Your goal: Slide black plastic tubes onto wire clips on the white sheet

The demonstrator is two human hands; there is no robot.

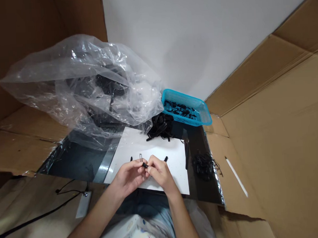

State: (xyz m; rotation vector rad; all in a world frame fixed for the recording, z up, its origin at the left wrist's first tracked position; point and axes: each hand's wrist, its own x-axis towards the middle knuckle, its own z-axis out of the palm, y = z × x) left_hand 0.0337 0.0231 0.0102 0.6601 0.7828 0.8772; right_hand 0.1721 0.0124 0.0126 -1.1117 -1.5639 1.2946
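Over a white sheet (175, 168), my left hand (129, 178) and my right hand (160, 172) meet fingertip to fingertip. Both pinch a small black piece (145, 165), too small to name exactly. A thin dark loop (141, 157) sticks up by the left fingers; whether it joins the piece is unclear. Ends of black strips show beside the hands, one at the left (131, 158) and another at the right (166, 158). Just beyond lies a heap of black strips (162, 125) on the sheet's far edge.
A large clear plastic bag (64, 74) with dark contents stands at back left. Behind the heap is a blue basket (207, 118) holding black bits. A tangle of black strands (204, 166) lies right, past a long black strip (187, 155). Cardboard walls (283, 125) flank the dark table.
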